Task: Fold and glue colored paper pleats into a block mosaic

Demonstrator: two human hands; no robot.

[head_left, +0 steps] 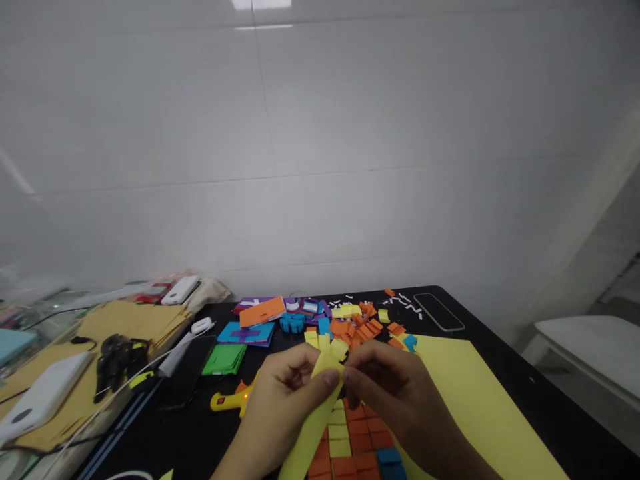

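My left hand (280,403) is closed around a yellow paper strip (313,427), thumb on top, with the strip's long end hanging down toward me. At the strip's upper end, my right hand (395,393) pinches its fingertips together close to the edge; what lies between them is hidden. Beneath both hands spreads a grid of folded orange paper pieces (357,440), with yellow pieces (339,432) and blue pieces (391,461) among them. Left of my left hand lies a yellow glue gun (230,402) with a small orange light, partly covered by the hand.
Loose orange paper pieces (357,330) lie behind my hands. A large yellow sheet (480,393) and a phone (439,312) are at the right. Green paper (224,359), a dark phone (187,373) and a white cable (125,373) lie left. A white stool (590,347) stands beyond the table.
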